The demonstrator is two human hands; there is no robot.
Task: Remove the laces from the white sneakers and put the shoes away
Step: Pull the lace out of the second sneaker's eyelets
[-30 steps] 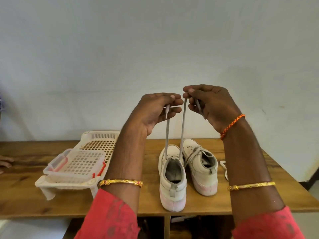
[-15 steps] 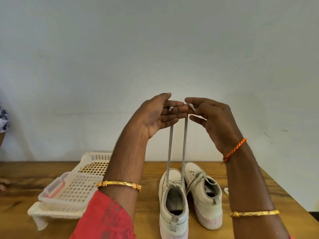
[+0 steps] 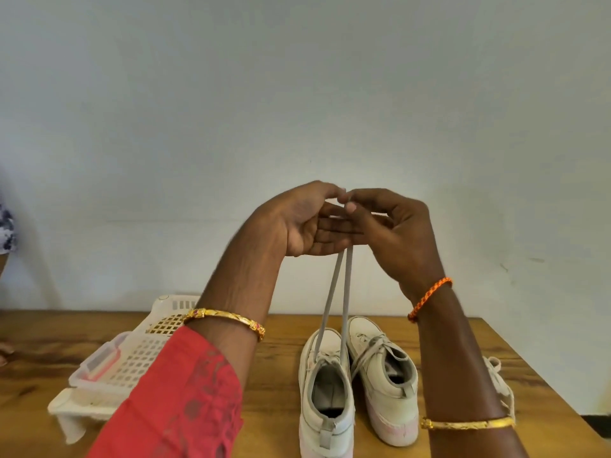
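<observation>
Two white sneakers stand side by side on the wooden table (image 3: 271, 375), heels toward me. The left sneaker (image 3: 325, 395) has its grey lace (image 3: 344, 292) pulled up in two taut strands. Both strands run to my hands, which meet above the shoes. My left hand (image 3: 297, 223) lies palm toward me with its fingers stretched right and its thumb tip pressing the lace ends. My right hand (image 3: 396, 233) pinches the same ends at its fingertips. The right sneaker (image 3: 386, 385) keeps its lace threaded.
A white perforated plastic basket (image 3: 172, 309) holding a lidded box with red clips (image 3: 99, 368) sits at the table's left. A loose white lace (image 3: 496, 381) lies on the table right of my right forearm. Another person's fingers (image 3: 5, 353) rest at the far left edge.
My hands have drawn together, so the two lace ends that were held apart now meet at my fingertips. The strands converge at the top, and my view has tilted upward.
</observation>
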